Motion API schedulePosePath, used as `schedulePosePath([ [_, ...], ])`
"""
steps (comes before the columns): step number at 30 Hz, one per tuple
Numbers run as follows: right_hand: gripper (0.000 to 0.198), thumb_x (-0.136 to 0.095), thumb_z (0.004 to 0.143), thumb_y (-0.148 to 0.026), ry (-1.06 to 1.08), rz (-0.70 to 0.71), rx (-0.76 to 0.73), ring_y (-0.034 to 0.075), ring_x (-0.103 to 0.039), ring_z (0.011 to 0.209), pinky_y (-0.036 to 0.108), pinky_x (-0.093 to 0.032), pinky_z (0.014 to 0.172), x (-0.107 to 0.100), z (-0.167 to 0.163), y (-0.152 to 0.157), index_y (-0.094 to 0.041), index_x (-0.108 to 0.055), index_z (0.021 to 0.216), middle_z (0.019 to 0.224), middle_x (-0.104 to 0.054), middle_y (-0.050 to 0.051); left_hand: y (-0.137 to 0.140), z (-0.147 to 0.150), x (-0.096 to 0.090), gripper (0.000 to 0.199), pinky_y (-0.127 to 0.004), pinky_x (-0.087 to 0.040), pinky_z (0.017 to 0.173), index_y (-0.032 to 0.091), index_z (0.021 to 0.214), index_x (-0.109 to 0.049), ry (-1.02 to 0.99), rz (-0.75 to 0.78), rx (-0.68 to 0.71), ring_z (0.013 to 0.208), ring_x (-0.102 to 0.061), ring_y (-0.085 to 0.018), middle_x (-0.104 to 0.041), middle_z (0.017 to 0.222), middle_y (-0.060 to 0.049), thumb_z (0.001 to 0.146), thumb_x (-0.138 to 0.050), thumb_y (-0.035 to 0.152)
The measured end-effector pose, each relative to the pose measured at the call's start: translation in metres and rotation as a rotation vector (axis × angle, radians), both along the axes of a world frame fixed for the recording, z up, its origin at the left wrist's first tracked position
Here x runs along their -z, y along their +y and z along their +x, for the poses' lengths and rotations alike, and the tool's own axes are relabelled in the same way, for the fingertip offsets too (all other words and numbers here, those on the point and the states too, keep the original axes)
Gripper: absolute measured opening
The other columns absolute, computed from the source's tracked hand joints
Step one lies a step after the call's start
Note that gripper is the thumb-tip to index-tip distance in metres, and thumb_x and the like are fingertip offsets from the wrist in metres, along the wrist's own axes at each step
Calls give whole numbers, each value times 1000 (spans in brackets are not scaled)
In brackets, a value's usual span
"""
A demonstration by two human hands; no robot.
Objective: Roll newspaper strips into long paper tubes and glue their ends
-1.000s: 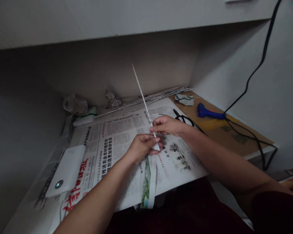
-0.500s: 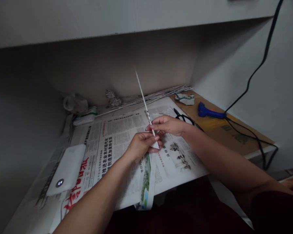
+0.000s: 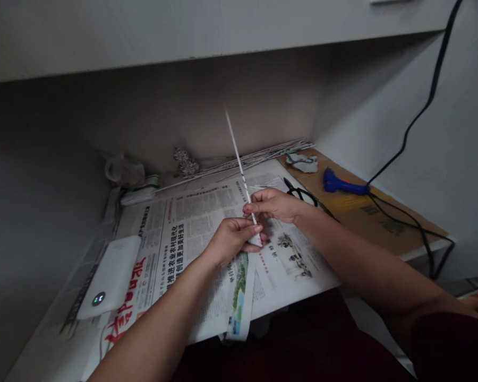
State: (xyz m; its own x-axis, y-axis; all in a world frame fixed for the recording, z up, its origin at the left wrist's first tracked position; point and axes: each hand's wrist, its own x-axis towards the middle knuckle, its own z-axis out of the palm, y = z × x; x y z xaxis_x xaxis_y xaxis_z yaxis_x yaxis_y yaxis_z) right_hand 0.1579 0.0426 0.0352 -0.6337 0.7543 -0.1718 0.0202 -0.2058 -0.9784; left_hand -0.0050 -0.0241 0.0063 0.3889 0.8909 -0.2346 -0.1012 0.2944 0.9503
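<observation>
A thin rolled newspaper tube (image 3: 237, 152) slants up from my hands, its far tip pointing at the back wall. My left hand (image 3: 239, 236) pinches the lower end, where the paper is still a flat flap. Just above it, my right hand (image 3: 269, 206) grips the tube between thumb and fingers. Beneath my left hand a newspaper strip (image 3: 239, 305) with a green and blue picture runs down toward the front edge of the table. Printed newspaper sheets (image 3: 199, 212) lie under both hands.
Black-handled scissors (image 3: 302, 195) lie beyond my right hand. A blue glue gun (image 3: 342, 183) with a black cord rests on cardboard (image 3: 366, 223) at right. Several paper tubes (image 3: 263, 155) line the back. A white power bank (image 3: 111, 276) sits left. An overhead panel (image 3: 207, 32) spans above.
The tube and both hands have shifted slightly to the right and down. Red print now shows on the paper flap at the left thumb.
</observation>
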Motion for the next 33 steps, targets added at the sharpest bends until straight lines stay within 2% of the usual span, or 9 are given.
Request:
schedulePosePath([
  [2, 27, -75, 67, -34, 10, 15, 3, 8, -55, 58, 19, -46, 52, 1, 0, 1, -12, -63, 76, 71, -63, 2, 0, 0, 0, 29, -30, -57, 65, 10, 88, -67, 8, 11, 2, 71, -66, -16, -69, 80, -10, 73, -69, 35],
  [4, 29, -74, 68, -35, 8, 21, -57, 9, -58, 64, 20, -49, 56, 1, 1, 2, -11, -65, 81, 80, -65, 4, 1, 0, 0, 29, -29, -56, 64, 10, 87, -67, 15, 20, -6, 70, -65, -15, -69, 80, -9, 73, -69, 36],
  [6, 28, -74, 68, -34, -8, 28, -95, 9, -58, 62, 21, -49, 56, 1, 2, 2, -11, -64, 80, 76, -65, 3, 1, 0, 0, 29, -28, -56, 63, 11, 88, -67, 19, 20, -12, 70, -65, -15, -68, 79, -9, 73, -69, 35],
  [10, 28, -75, 66, -34, -26, 75, -34, 7, -53, 50, 18, -44, 48, 1, 2, 2, -12, -59, 72, 59, -58, -3, 2, 0, 0, 28, -26, -55, 61, 11, 89, -66, 22, 14, 0, 69, -65, -15, -68, 78, -8, 73, -69, 34],
  [15, 30, -70, 72, -38, 1, 45, -152, 6, -55, 56, 18, -45, 52, 2, 3, 2, -11, -63, 81, 73, -63, 2, 1, 0, -2, 29, -31, -56, 64, 10, 88, -67, 12, 9, -16, 68, -65, -15, -68, 80, -9, 73, -69, 34],
  [20, 30, -71, 71, -39, -1, 36, -44, 8, -56, 59, 19, -47, 53, 3, 3, 2, -11, -62, 77, 72, -62, 2, -1, 1, -4, 29, -30, -56, 62, 12, 88, -67, 17, -14, 14, 70, -65, -16, -68, 77, -8, 72, -70, 35],
  [25, 32, -67, 76, -37, 26, -8, -179, 9, -59, 62, 21, -48, 56, 1, 4, 2, -10, -65, 93, 80, -65, 6, -1, 1, -4, 28, -31, -57, 63, 11, 87, -68, 25, 12, 8, 72, -66, -17, -68, 80, -10, 73, -68, 35],
  [30, 25, -73, 70, -33, 26, -8, -18, 9, -60, 64, 22, -50, 59, 3, 4, 4, -11, -64, 78, 80, -65, 4, -1, 0, -4, 28, -30, -56, 63, 12, 88, -68, 40, 12, 29, 71, -65, -16, -68, 80, -9, 73, -68, 35],
  [33, 28, -71, 72, -34, 28, -4, -124, 10, -61, 66, 23, -50, 60, 2, 5, 4, -11, -65, 86, 81, -66, 5, 0, -1, -4, 28, -30, -56, 63, 12, 88, -68, 40, 30, 6, 71, -65, -16, -68, 81, -10, 73, -68, 36],
])
